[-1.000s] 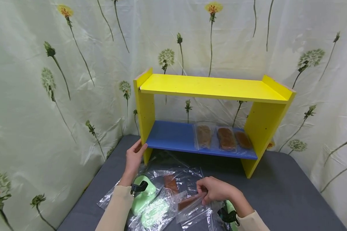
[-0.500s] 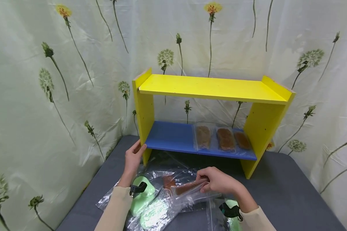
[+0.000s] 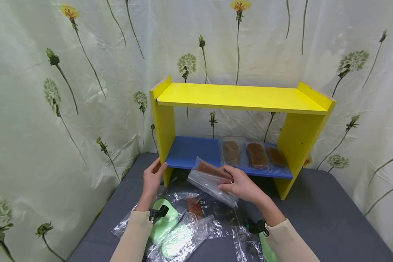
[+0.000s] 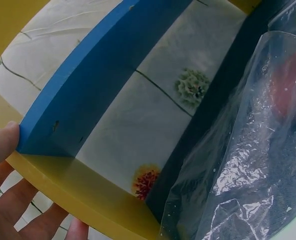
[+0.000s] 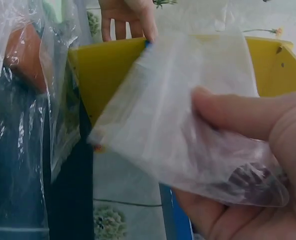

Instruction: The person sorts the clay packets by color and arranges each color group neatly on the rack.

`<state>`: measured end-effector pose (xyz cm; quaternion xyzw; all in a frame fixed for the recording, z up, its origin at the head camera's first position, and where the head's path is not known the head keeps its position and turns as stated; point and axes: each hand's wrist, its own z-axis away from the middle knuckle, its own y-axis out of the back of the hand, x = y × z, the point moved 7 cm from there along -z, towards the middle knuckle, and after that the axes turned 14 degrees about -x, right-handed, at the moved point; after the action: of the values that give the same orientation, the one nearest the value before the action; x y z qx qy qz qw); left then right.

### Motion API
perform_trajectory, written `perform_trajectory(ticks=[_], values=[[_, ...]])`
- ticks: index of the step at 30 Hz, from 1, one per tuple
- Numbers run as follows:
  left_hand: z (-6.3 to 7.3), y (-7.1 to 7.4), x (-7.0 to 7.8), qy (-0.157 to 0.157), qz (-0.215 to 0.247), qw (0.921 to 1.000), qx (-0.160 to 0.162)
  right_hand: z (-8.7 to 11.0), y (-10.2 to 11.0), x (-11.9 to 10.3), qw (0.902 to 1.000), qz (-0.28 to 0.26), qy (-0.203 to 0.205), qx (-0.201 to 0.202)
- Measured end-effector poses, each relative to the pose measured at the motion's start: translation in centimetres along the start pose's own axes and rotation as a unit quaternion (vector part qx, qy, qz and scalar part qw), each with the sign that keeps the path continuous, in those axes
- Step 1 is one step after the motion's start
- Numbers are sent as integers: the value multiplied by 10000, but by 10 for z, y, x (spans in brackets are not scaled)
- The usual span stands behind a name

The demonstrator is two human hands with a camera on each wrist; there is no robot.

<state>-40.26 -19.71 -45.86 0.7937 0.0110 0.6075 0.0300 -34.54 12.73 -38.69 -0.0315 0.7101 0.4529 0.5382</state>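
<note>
My right hand (image 3: 243,185) pinches a clear zip bag (image 3: 204,181) with a flat reddish-brown piece (image 3: 209,169) inside, held in front of the blue shelf board (image 3: 196,151). Up close in the right wrist view, the thumb lies over the bag (image 5: 163,110) and the fingers are under it. My left hand (image 3: 151,181) grips the left side panel (image 4: 82,185) of the yellow shelf unit, thumb at the blue board's corner and fingers on the panel's outer side. Three bagged brown pieces (image 3: 257,155) lie on the board's right part.
On the dark grey table (image 3: 324,214), before the unit, lie clear bags with green pieces (image 3: 162,222) and a brown piece (image 3: 194,207). Another green piece (image 3: 266,249) is partly hidden by the right forearm. The yellow top board (image 3: 242,97) overhangs the blue one. Flowered cloth (image 3: 111,72) hangs behind.
My right hand has lifted the bagged reddish-brown piece off the pile, up and forward to the blue board's front edge. The left hand stays at the side panel.
</note>
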Motion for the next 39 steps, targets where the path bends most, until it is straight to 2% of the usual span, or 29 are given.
perform_trajectory(ticks=[6,14,19,22,26,29,31,39], values=[[0,0,-1,22,42,10000,35,-15,9,-8,9972,34,145,733],[-5,0,0,-157,175,9997,6,-40,24,-21,9866,-134,222,1612],[-4,0,3,-99,192,9998,-19,-59,31,-14,9770,-659,-299,2008],[2,-2,15,16,258,9996,-127,-70,32,-5,9684,-931,-515,2256],[11,-5,30,124,262,9994,-201,-80,32,0,9648,-802,-300,2487],[11,-6,32,112,251,9994,-209,-85,30,0,9647,-541,-201,2569],[11,-6,32,104,235,9994,-222,-86,28,1,9644,-496,-264,2585],[13,-5,35,212,21,9996,-202,-90,23,-5,9574,247,-393,2850]])
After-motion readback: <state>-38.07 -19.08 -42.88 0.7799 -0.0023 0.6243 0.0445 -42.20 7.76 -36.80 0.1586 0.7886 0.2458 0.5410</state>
